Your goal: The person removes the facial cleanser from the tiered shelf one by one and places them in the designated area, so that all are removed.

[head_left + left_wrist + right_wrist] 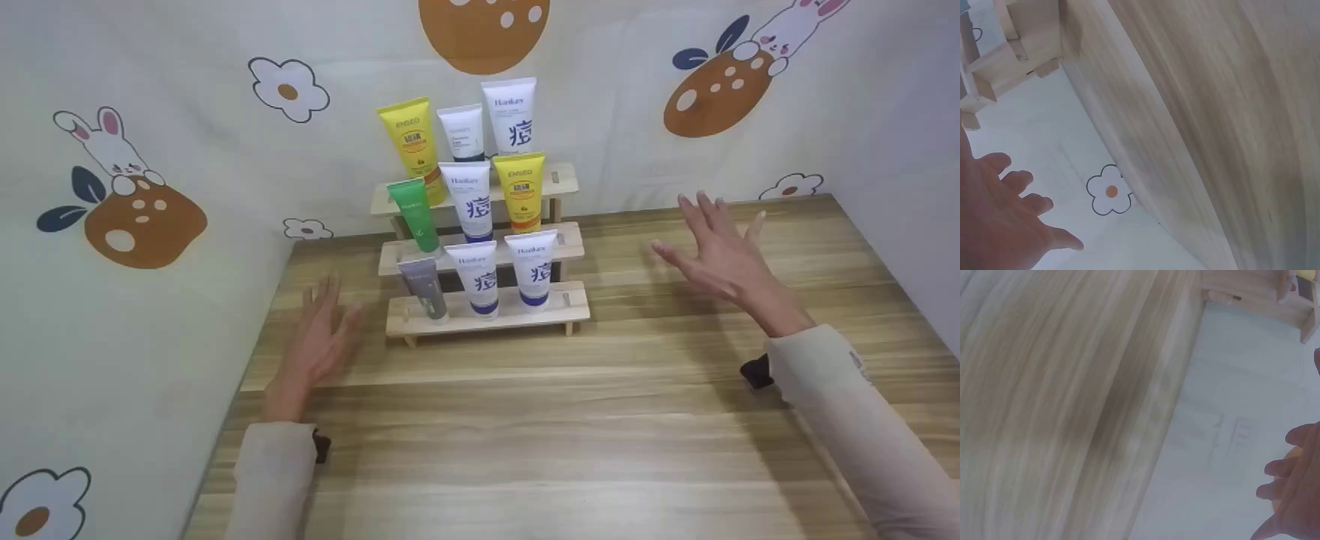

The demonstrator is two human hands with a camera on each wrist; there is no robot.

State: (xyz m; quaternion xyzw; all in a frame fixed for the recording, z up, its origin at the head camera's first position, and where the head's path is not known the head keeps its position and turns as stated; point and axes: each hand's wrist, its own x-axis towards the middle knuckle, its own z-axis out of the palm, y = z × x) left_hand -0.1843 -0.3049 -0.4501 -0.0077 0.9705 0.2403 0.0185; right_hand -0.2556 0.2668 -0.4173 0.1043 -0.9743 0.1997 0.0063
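A three-tier wooden stand [495, 326] holds several upright squeeze tubes. Its top tier has a yellow tube [414, 146], a small white tube [463, 129] and a larger white tube [510, 112]. On the middle one are a green tube [416, 214], a white tube [469, 199] and another yellow tube [520, 189]. The bottom tier bears a grey tube [425, 289] beside two white tubes with blue caps. Left of the stand, my left hand [321, 341] holds nothing, fingers extended. My right hand [720, 259] is well to the right, fingers spread, also holding nothing.
The wood-grain table [570, 442] carries the stand near its back edge. Behind it hangs a pale cloth [600, 112] printed with rabbits, flowers and brown fruit. Pale walls border both sides. Each sleeve has a dark strap at its cuff.
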